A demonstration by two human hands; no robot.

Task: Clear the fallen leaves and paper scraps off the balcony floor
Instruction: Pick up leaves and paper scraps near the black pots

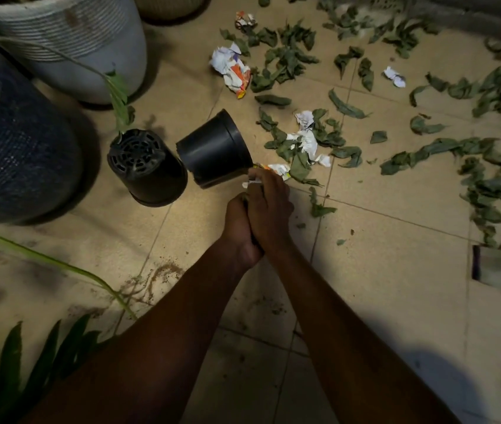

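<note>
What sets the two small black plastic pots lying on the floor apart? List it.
The left black plastic pot shows its slotted, grid-like base to the camera; the right black plastic pot shows a smooth side wall, its base hidden. The left one touches a green plant leaf; the right one lies by the clasped hands. Both are tipped over.
</note>
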